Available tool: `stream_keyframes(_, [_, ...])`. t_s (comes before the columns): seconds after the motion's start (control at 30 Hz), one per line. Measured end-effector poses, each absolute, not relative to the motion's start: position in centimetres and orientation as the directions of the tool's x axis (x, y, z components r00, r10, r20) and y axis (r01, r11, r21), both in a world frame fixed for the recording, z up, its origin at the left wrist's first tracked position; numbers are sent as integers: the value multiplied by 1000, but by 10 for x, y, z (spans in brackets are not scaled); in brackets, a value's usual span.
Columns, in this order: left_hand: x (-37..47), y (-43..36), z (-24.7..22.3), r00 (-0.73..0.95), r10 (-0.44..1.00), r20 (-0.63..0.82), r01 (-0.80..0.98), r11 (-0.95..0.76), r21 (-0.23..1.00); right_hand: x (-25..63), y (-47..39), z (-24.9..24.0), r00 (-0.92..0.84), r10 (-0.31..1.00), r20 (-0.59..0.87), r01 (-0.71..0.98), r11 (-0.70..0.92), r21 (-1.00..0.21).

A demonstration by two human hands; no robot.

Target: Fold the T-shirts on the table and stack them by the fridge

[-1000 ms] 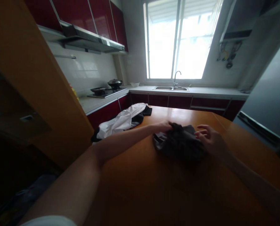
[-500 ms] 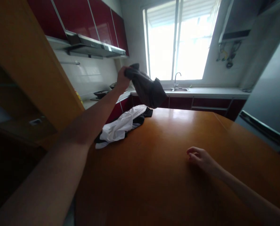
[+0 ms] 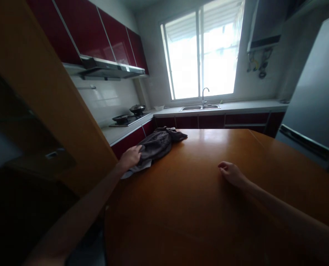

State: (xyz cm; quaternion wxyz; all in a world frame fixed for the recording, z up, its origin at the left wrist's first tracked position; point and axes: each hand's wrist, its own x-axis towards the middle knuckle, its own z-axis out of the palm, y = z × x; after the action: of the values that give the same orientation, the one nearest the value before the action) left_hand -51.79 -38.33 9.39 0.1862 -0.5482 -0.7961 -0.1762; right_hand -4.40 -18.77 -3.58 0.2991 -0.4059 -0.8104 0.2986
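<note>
A dark grey garment [image 3: 157, 143] lies crumpled at the far left edge of the wooden table [image 3: 181, 192]. Beneath it, part of a white cloth [image 3: 140, 167] shows. My left hand [image 3: 131, 157] is at the near end of the dark garment, its fingers closed on the fabric. Over the right half of the table rests my right hand [image 3: 232, 173], its fingers curled together and nothing visible in them.
Behind the table, a counter [image 3: 236, 106] holds a sink [image 3: 200, 108] with a tap. Pans [image 3: 137, 108] stand on the stove at the left. A wooden panel [image 3: 70, 111] rises on the left, and a fridge [image 3: 314, 88] stands at the right.
The dark garment, held up in the air before, has come down over the white cloth, and my left hand has lowered with it. My right hand has hardly moved. The view has shifted slightly.
</note>
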Motion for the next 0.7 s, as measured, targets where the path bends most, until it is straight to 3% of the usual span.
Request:
stream_keyframes(0.07, [-475, -363, 76, -193, 872, 449, 981, 175, 81, -50, -182, -35, -423, 855, 299, 552, 505, -664])
stream_keyframes(0.2, [-370, -317, 24, -4, 952, 306, 968, -72, 239, -62, -182, -37, -328, 892, 312, 741, 448, -500])
stream_keyframes(0.37, [-287, -269, -22, 21, 982, 188, 957, -74, 281, -70, -189, -44, -355, 919, 173, 865, 393, -311])
stream_keyframes(0.5, [-280, -255, -29, 57, 994, 96, 971, -78, 225, -70, -191, -44, -395, 914, 94, 879, 406, -251])
stream_keyframes(0.7, [-283, -257, -27, 70, 994, 83, 979, -84, 184, -68, -190, -41, -416, 907, 67, 885, 421, -200])
